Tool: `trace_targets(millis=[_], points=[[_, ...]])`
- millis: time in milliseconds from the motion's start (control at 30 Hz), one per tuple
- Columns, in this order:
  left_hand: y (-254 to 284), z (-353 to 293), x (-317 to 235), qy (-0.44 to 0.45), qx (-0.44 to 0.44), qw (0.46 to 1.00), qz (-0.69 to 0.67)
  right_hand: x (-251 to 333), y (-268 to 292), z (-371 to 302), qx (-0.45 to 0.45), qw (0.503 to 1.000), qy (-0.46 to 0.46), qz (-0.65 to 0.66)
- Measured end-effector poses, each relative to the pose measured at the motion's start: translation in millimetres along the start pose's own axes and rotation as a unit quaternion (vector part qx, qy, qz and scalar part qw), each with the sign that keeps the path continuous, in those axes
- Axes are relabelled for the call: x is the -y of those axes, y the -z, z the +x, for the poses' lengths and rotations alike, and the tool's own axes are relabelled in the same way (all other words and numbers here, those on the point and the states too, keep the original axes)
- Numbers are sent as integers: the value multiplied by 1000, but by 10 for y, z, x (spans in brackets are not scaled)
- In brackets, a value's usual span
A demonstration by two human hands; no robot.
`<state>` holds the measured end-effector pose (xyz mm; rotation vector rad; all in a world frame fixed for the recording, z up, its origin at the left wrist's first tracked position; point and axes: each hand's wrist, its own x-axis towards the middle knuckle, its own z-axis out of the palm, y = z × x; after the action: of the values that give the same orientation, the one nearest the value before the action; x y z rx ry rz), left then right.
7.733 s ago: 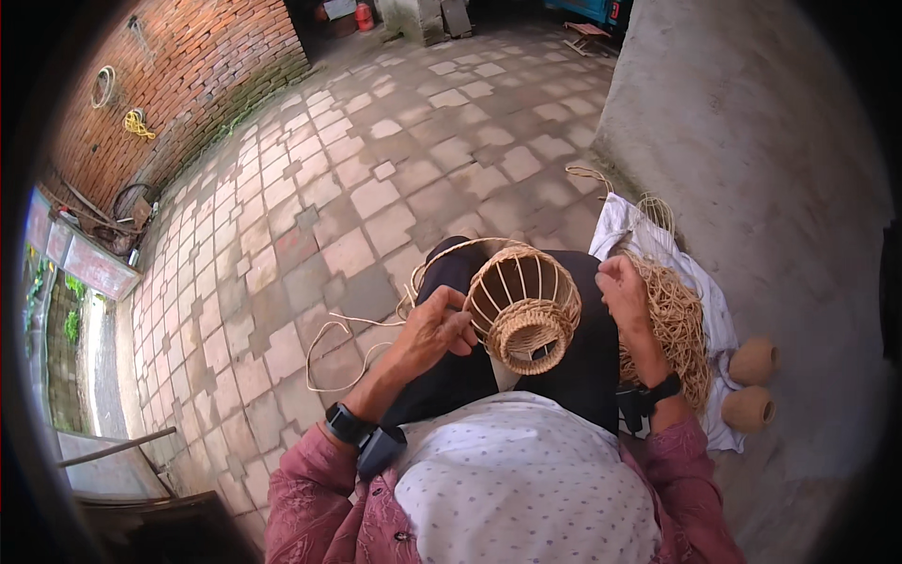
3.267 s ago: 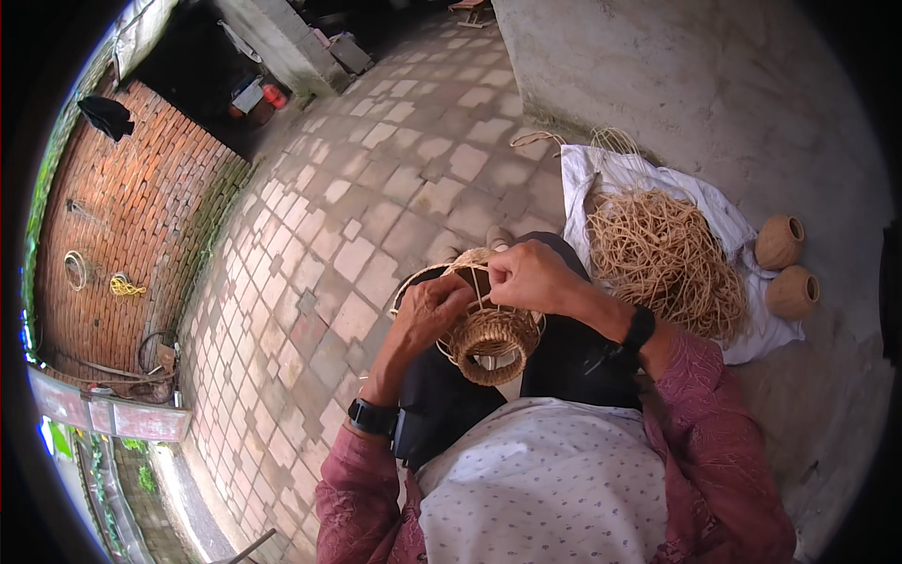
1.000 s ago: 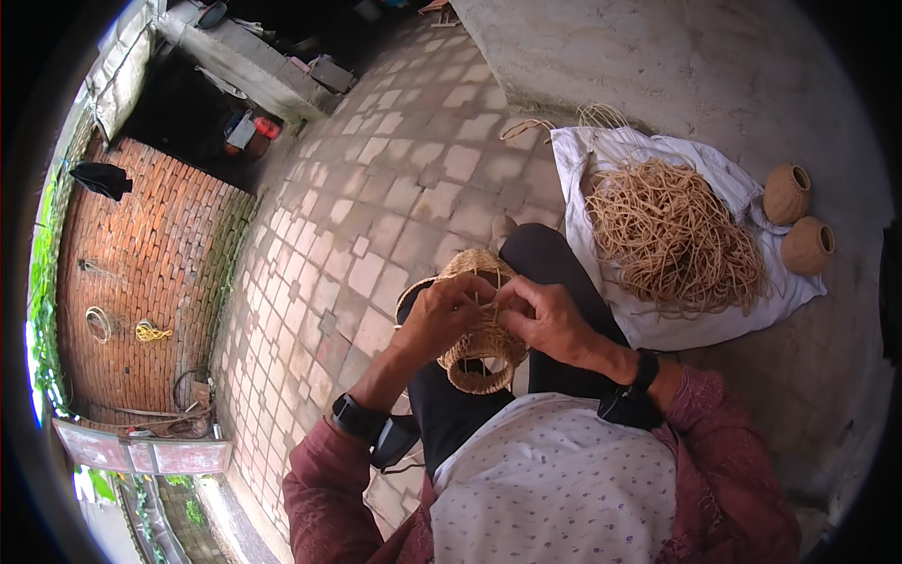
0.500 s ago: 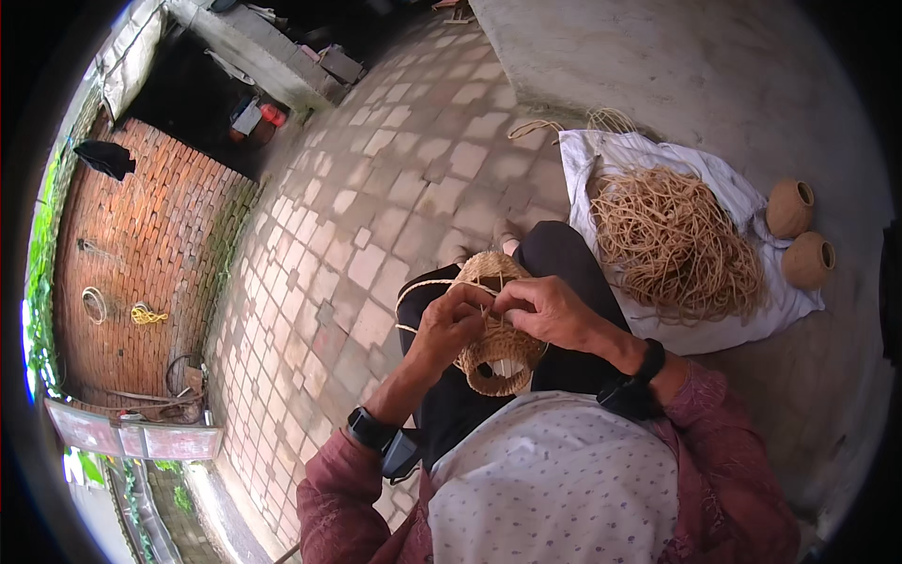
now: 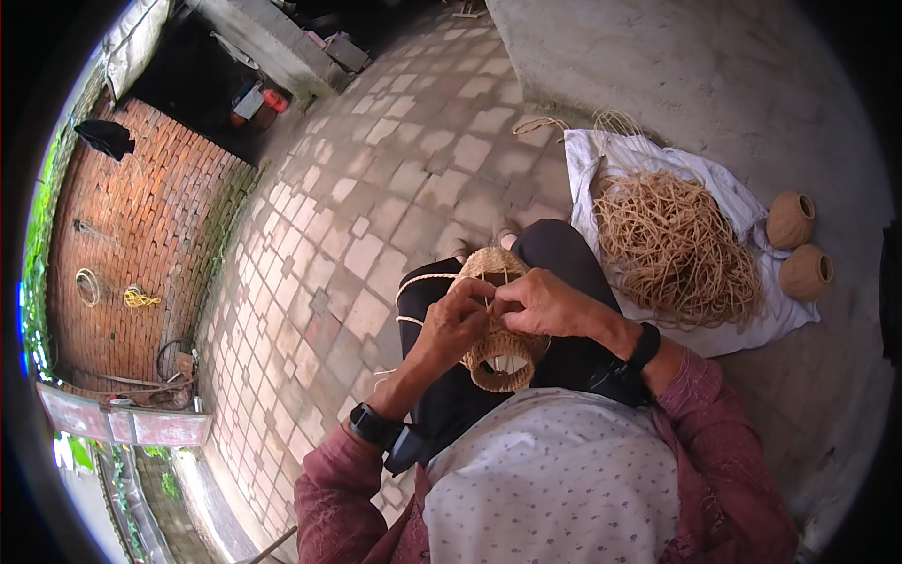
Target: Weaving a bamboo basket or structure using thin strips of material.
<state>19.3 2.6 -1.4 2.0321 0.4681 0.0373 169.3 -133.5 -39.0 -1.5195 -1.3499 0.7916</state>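
Observation:
A small woven straw basket (image 5: 501, 374) rests on my lap between my thighs, its round mouth facing me. Both hands meet on its upper side. My left hand (image 5: 456, 322) is closed, fingertips pinching a thin straw cord at the weave. A loop of this cord (image 5: 425, 277) curves out to the left of the basket. Close beside it, my right hand (image 5: 543, 303) is also closed, thumb and forefinger together at the same spot. My fingers hide most of the strand between them.
A big heap of tan straw cord (image 5: 672, 249) lies on a white cloth (image 5: 728, 336) at my right. Two round tan pots or baskets (image 5: 790, 221) sit beyond it near the grey wall (image 5: 658, 66). A paved floor (image 5: 310, 244) stretches toward a brick wall (image 5: 141, 216) on the left.
The hands stay together at the basket, with only slight finger movement. The view has shifted a little; basket and cord heap keep their places.

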Motion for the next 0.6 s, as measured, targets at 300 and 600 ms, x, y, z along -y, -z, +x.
trace_targets(millis=[300, 600], points=[[12, -87, -100, -31, -77, 996, 35, -47, -106, -100, -75, 991, 53, 99], [-24, -144, -206, -149, -66, 958, 238, -10, -125, -108, -118, 988, 87, 42]])
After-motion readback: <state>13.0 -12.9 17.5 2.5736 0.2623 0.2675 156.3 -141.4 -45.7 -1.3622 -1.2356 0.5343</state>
